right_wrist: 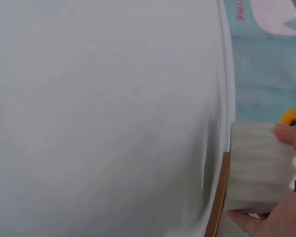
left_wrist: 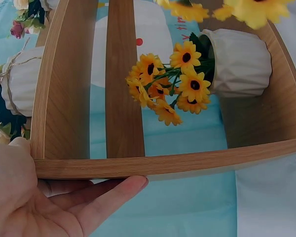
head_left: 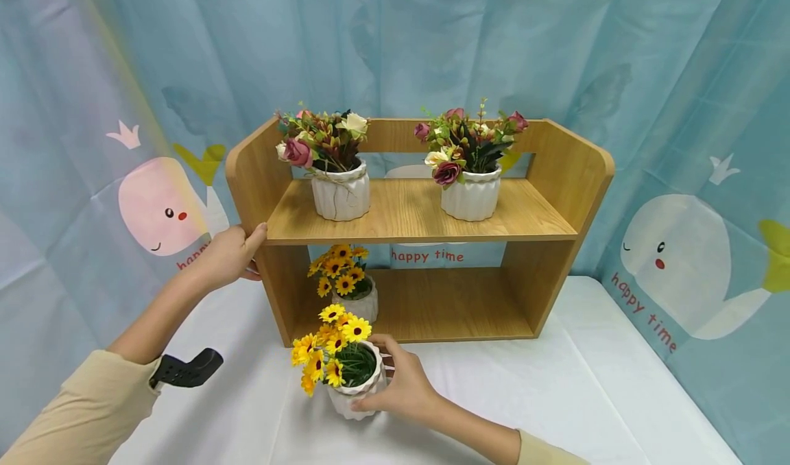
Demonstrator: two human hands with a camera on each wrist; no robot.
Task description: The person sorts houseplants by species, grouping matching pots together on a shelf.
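Note:
My left hand point(head_left: 231, 254) grips the left side panel of a two-tier wooden shelf point(head_left: 420, 239), its thumb at the front edge and its fingers along the outer face. My right hand point(head_left: 404, 383) holds a white ribbed flowerpot point(head_left: 364, 400) of yellow sunflowers point(head_left: 333, 345), fingers and thumb around the pot's right side. This pot is in front of the lower tier, tilted to the left. Behind it, a second sunflower pot point(head_left: 364, 306) stands at the left of the lower tier; in the left wrist view that white pot point(left_wrist: 241, 61) shows whole.
Two white pots of mixed roses stand on the upper tier, one at left point(head_left: 342, 194) and one at right point(head_left: 472, 196). A white cloth point(head_left: 586, 396) covers the table. Blue printed curtains point(head_left: 420, 40) hang behind and at both sides.

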